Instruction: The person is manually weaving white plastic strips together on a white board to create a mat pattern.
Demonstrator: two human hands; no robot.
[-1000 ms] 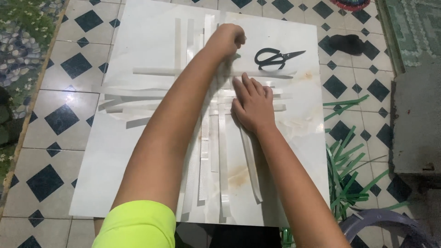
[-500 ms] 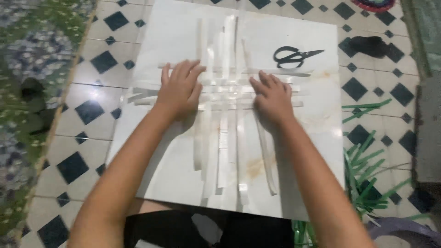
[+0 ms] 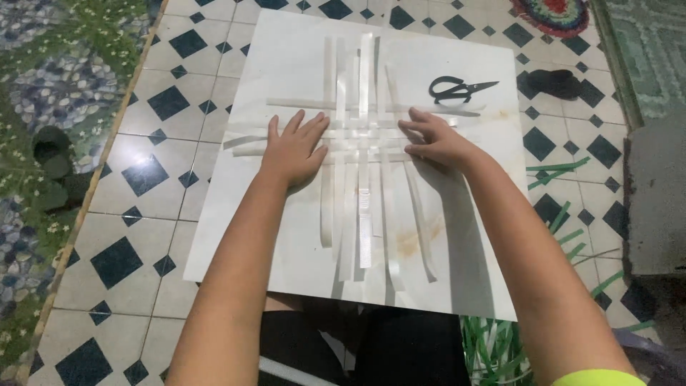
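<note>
Head view: both hands are down flat on the weave. Left hand lies spread, fingers splayed, pressing the left ends of the cross strips, gripping nothing. Right hand is open too, fingertips resting on the right side of the white strips. The strips lie crossed in a lattice at the middle of a white board, which sits on the tiled floor. Black scissors lie on the board beyond the right hand. Green strips are scattered on the floor at right.
</note>
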